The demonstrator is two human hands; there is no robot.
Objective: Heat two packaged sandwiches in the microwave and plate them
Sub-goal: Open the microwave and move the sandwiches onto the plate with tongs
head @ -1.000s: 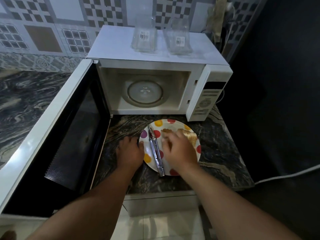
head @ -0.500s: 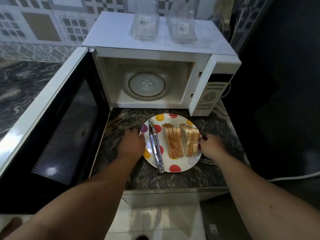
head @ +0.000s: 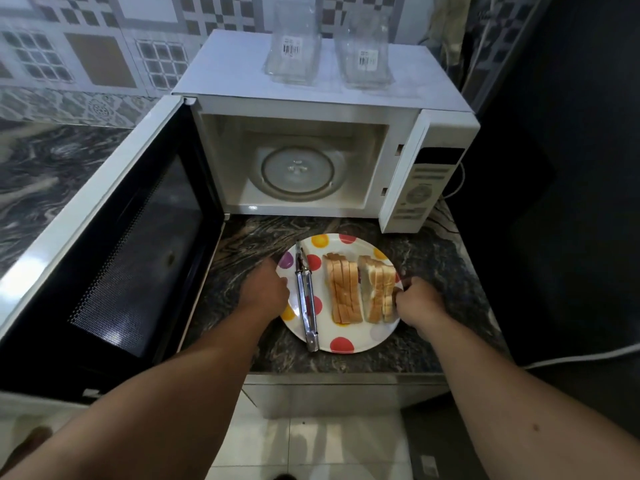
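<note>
Flanking two sandwiches (head: 360,289), left hand (head: 266,289) and right hand (head: 417,301) grip the plate (head: 346,344) rim.

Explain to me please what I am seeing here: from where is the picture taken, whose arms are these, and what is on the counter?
The picture comes from a camera worn on a person's head, looking forward and down, so the two arms are that person's own. On the dark marble counter stands a white microwave with its door swung open and only the glass turntable inside. Two clear plastic packages stand on top of it. In front lies a spotted plate carrying two sandwiches and metal tongs. The left hand grips the plate's left edge; the right hand grips its right edge.
</note>
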